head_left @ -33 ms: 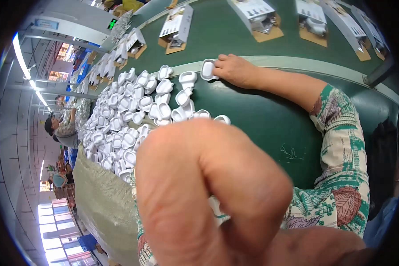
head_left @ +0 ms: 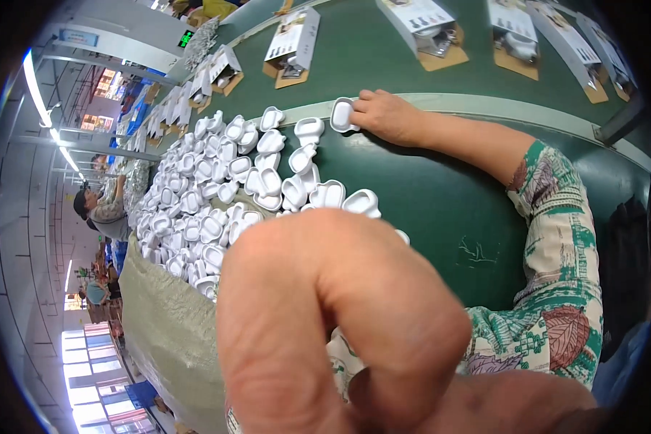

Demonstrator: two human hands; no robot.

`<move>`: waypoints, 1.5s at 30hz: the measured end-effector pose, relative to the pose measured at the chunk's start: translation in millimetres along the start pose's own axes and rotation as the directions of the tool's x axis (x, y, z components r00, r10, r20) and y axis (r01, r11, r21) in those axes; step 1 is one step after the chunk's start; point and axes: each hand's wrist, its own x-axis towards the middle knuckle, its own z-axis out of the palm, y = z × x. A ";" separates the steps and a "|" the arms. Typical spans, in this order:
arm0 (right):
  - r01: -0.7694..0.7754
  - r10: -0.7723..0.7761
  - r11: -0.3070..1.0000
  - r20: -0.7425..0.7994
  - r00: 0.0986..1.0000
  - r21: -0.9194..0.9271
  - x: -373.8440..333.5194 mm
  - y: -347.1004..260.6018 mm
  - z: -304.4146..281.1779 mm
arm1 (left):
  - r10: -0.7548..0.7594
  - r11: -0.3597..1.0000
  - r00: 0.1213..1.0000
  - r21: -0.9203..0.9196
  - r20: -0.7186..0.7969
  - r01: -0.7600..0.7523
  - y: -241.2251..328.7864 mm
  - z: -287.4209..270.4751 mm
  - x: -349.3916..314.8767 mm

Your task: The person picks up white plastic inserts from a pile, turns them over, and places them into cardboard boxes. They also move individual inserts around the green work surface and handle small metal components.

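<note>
My right hand (head_left: 387, 116) reaches in from the right. Its fingers close on the end of a white plastic tray-like piece (head_left: 343, 114) with a raised rounded rim, at the green tabletop's far edge. My left hand (head_left: 340, 311) looms very large in the lower middle, close to the camera. Its fingers are bent and curled, and whatever they hold, if anything, is hidden. Behind it, a heap of similar white pieces (head_left: 191, 195) covers the left of the table; a few lie separately, among them one piece (head_left: 309, 130) just left of my right hand.
Open white cartons with brown flaps, such as one carton (head_left: 291, 47), lie on the green belt (head_left: 354, 43) beyond the pale rail (head_left: 470, 107). An olive sheet (head_left: 166, 333) hangs below the heap. A person (head_left: 101, 210) stands at far left. A metal post (head_left: 618, 123) rises at right.
My left hand has dropped slightly, uncovering more white pieces behind its knuckles. My right hand keeps its hold on the white piece; the scene has shifted slightly in the picture.
</note>
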 end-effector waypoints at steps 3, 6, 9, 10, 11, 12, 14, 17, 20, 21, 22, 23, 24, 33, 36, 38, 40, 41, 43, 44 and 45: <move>0.011 -0.012 1.000 0.026 1.000 0.027 0.5 2.2 0.8 | 0.057 0.998 0.998 -0.007 -0.010 -0.058 -0.5 8.3 -4.5; 0.002 -0.003 1.000 0.040 0.999 0.027 2.0 2.3 -0.4 | 0.115 0.992 0.993 -0.042 -0.023 -0.115 -6.6 15.3 -7.0; -0.006 0.005 1.000 0.017 1.000 0.014 0.2 6.9 2.1 | 0.173 0.980 0.984 -0.092 -0.033 -0.175 -16.0 17.6 -8.6; -0.012 0.012 1.000 0.027 1.000 0.018 -3.5 10.1 3.0 | 0.193 0.974 0.981 -0.111 -0.036 -0.195 -19.4 17.2 -9.0; -0.003 0.003 1.000 -0.008 1.000 -0.011 -7.4 13.2 3.0 | 0.092 0.971 0.996 -0.225 0.016 -0.086 -22.0 4.5 -13.8; 0.031 -0.034 0.999 -0.080 0.996 -0.027 5.4 6.9 0.9 | 0.024 0.999 0.989 -0.027 -0.147 -0.029 -11.6 10.4 -23.8; 0.027 -0.029 0.999 -0.094 0.995 -0.023 -0.6 9.8 4.4 | -0.100 0.948 0.890 0.229 -0.444 0.220 -18.7 -13.1 -55.3; -0.045 0.045 0.999 0.016 0.999 -0.031 0.1 6.9 -1.6 | -0.041 0.663 0.471 0.329 -0.881 0.672 -34.5 -90.1 -113.5; 0.020 -0.023 1.000 -0.124 0.992 -0.023 5.5 4.4 3.9 | 0.147 0.272 0.370 0.397 -0.917 0.877 -37.5 -171.9 -205.1; 0.007 -0.009 1.000 -0.118 0.993 -0.015 2.5 5.3 5.9 | 0.121 0.131 0.339 0.353 -0.933 0.926 -43.8 -181.5 -215.7; -0.004 0.003 1.000 -0.114 0.993 -0.009 1.2 6.6 6.1 | 0.105 -0.017 0.305 0.305 -0.946 0.952 -49.2 -188.0 -221.3; -0.004 0.002 1.000 -0.118 0.993 -0.014 1.7 7.1 7.2 | 0.103 -0.015 0.310 0.310 -0.945 0.950 -57.9 -191.1 -227.5; -0.009 0.006 1.000 -0.116 0.993 -0.019 2.0 7.7 6.1 | 0.122 -0.190 0.369 0.343 -0.921 0.920 -69.2 -191.0 -229.5; -0.075 0.043 0.986 -0.204 0.978 -0.149 -2.0 42.4 -12.5 | 0.085 -0.365 0.579 0.516 -0.811 0.775 -123.6 -167.2 -159.8; -0.116 0.064 0.967 -0.227 0.972 -0.226 -3.9 54.9 -17.7 | 0.102 -0.425 0.702 0.607 -0.705 0.671 -131.8 -153.5 -145.8; -0.161 0.093 0.957 -0.268 0.959 -0.243 -5.0 64.7 -19.1 | 0.106 -0.469 0.823 0.702 -0.558 0.536 -135.2 -148.8 -138.8; -0.183 0.106 0.947 -0.280 0.954 -0.264 -5.8 78.0 -20.6 | 0.076 -0.429 0.846 0.749 -0.527 0.505 -137.9 -147.7 -133.9; -0.200 0.114 0.938 -0.293 0.949 -0.284 -5.0 84.3 -22.8 | 0.066 -0.403 0.867 0.781 -0.494 0.476 -138.1 -148.1 -131.5; -0.261 0.166 0.917 -0.307 0.937 -0.302 -5.7 100.2 -30.8 | 0.056 -0.378 0.887 0.812 -0.459 0.445 -136.8 -148.8 -128.5; -0.293 0.184 0.904 -0.336 0.924 -0.311 -4.7 105.5 -33.5 | 0.047 -0.373 0.888 0.816 -0.458 0.441 -136.2 -149.2 -128.6; -0.355 0.229 0.870 -0.357 0.906 -0.342 -5.4 108.7 -35.7 | 0.040 -0.368 0.889 0.821 -0.456 0.437 -135.6 -149.4 -128.7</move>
